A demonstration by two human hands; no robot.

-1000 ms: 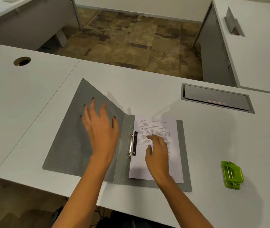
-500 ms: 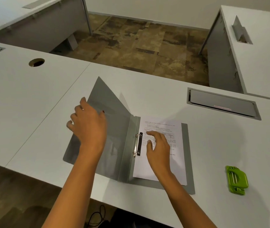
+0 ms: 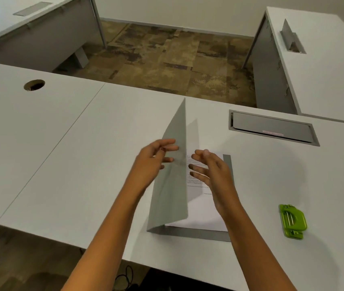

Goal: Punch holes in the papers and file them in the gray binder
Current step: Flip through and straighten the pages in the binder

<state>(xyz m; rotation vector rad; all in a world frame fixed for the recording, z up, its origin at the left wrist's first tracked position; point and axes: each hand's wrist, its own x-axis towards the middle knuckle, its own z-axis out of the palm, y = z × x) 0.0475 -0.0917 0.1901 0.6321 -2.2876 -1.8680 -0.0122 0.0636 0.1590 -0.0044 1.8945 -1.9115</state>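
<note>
The gray binder (image 3: 172,198) lies on the white desk with its front cover standing almost upright over the spine. My left hand (image 3: 153,162) presses on the outer face of that cover, fingers spread against it. The printed papers (image 3: 200,215) lie inside on the back cover; the rings are hidden behind the raised cover. My right hand (image 3: 213,171) hovers just above the papers with its fingers apart and holds nothing. A green hole punch (image 3: 292,221) sits on the desk to the right of the binder, away from both hands.
A recessed gray cable tray (image 3: 271,128) is set into the desk behind the binder. A round cable hole (image 3: 34,85) is at the far left. The desk's near edge runs just below the binder. Other desks stand beyond a gap of patterned floor.
My left hand has swung the front cover up from flat on the left to nearly vertical. My right hand has lifted off the papers and opened.
</note>
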